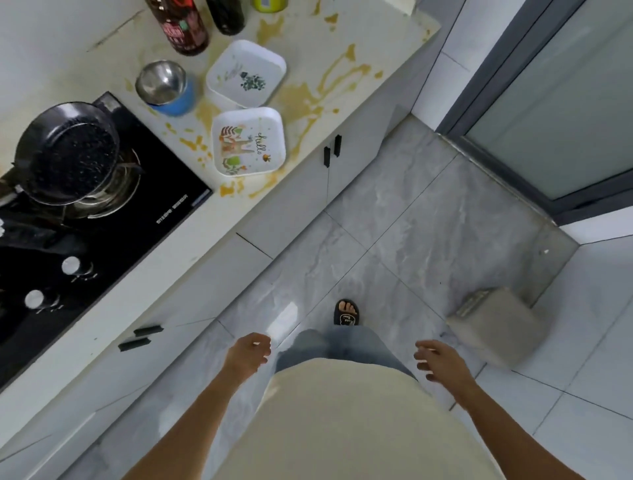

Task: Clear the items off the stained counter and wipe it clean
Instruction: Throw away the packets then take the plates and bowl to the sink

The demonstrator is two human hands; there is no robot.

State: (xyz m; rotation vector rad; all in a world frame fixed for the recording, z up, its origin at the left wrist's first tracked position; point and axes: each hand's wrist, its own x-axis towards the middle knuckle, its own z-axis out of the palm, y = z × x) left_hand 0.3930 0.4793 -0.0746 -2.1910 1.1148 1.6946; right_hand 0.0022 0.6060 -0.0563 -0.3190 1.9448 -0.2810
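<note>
So, the counter [346, 113] runs diagonally, from the bottom left up to the top right corner of the view, and its far end gets cut off by the top edge. It's splattered with yellow-brown stains [308, 99], thickest around and past the plates. The black hob [113, 219] takes up the left stretch and runs off the left edge, with a dark pan [68, 150] sitting on a burner; the pan's handle side is cropped so I can't make it out.

Two dark bottles [185, 27] stand at the top, only their lower parts in frame, labels too blurry to read. Next to them there's a sliver of something yellow-green [269, 4], can't tell what it is.

Two square white plates sit side by side near the front edge: the far plate [246, 73] with a small dark-green print, and the near plate [248, 142] with "hello" on it, both turned at an angle to the counter edge. A steel bowl [161, 82] in a blue base is just left of the far plate.

Both hands hang low over the floor, well apart from the counter. Left hand [248, 353] is loosely curled, holding nothing. Right hand [442, 359] has its fingers spread, also empty.
</note>
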